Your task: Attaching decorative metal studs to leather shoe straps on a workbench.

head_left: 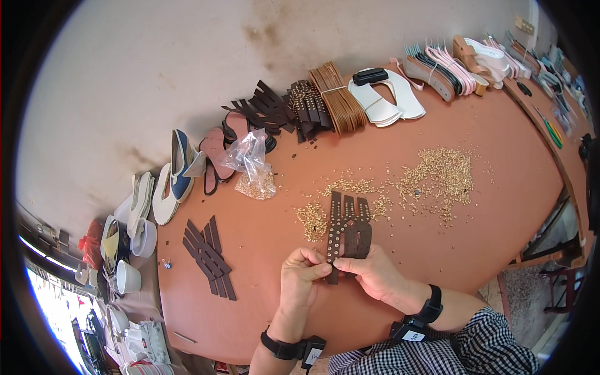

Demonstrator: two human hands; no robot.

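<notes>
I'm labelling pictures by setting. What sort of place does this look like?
Probably a shoemaking workshop, though that is a judgement: a dark strap piece set with studs is being held, loose gold studs lie scattered across the brown table, and a blue shoe stands near the wall.

Slotted brown straps [209, 259] and, farther ahead, a clear bag [251, 156] lie left of the left hand [299, 278] on the reddish-brown table [487, 231]. Gold studs [440, 178] are scattered ahead of the right hand [380, 274], with bundled brown strips [337, 103] beyond them.
</notes>
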